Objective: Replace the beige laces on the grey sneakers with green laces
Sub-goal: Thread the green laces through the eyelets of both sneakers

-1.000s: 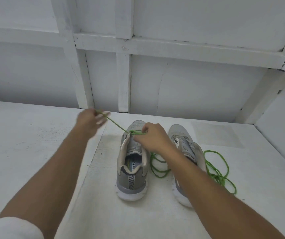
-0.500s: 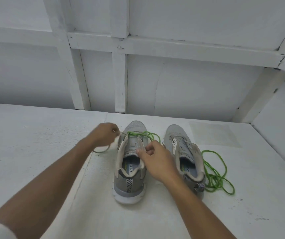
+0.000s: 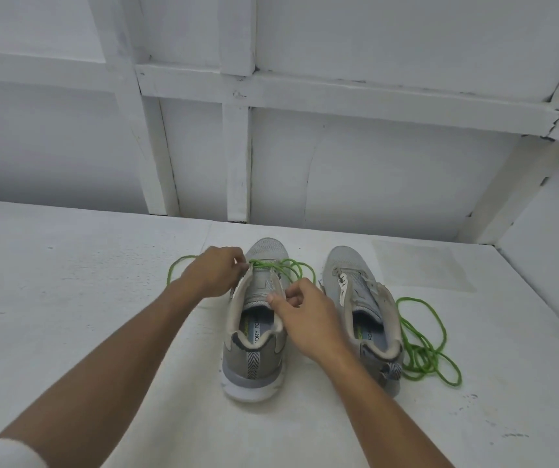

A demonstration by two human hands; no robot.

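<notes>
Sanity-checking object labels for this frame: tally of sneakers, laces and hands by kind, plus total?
Grey sneakers: 2 (left sneaker, right sneaker)
Green laces: 2 (threaded lace, loose lace)
Hands: 2 (left hand, right hand)
Total: 6

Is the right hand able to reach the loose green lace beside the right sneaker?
Probably yes: the loose green lace lies uncovered, but the right hand must pass over the right sneaker.
</notes>
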